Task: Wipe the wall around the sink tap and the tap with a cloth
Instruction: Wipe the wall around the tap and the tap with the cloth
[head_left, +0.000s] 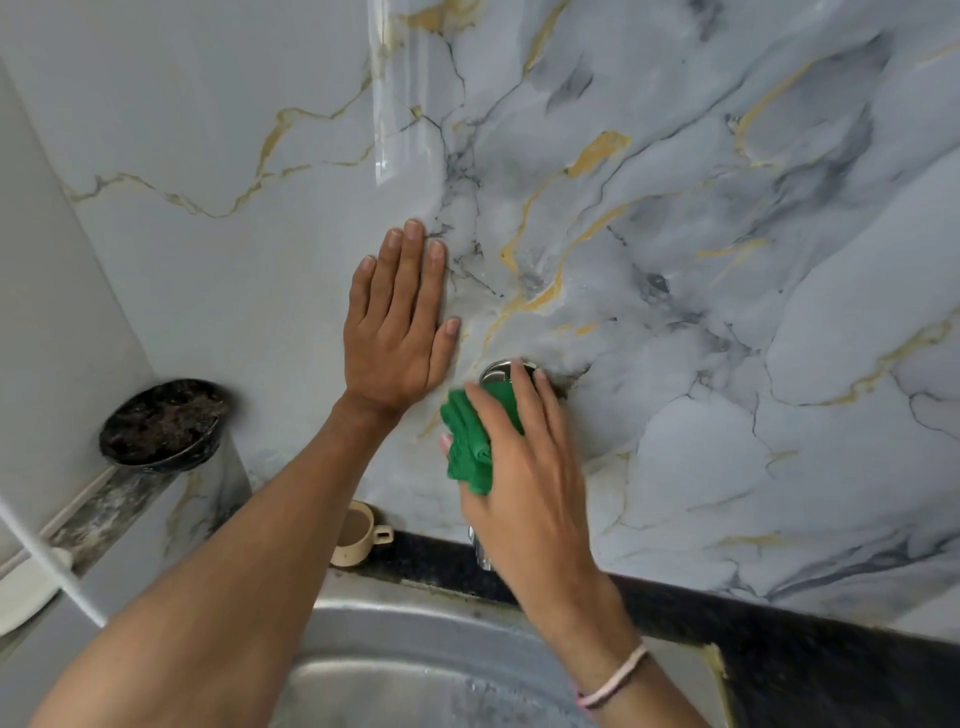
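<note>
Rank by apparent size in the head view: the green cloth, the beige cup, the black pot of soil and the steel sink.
1. Steel sink, largest, though nearest the camera and cut off by the frame.
2. Black pot of soil.
3. Green cloth, partly hidden under the right hand, so unsure.
4. Beige cup, partly hidden behind the left forearm.

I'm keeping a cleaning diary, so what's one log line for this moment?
right hand: presses green cloth on tap | left hand: flat on wall | sink: below

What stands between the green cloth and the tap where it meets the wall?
Nothing visible. The right hand presses the green cloth directly onto the tap at its wall flange. The left hand lies flat on the wall to the left, clear of the tap.
</note>
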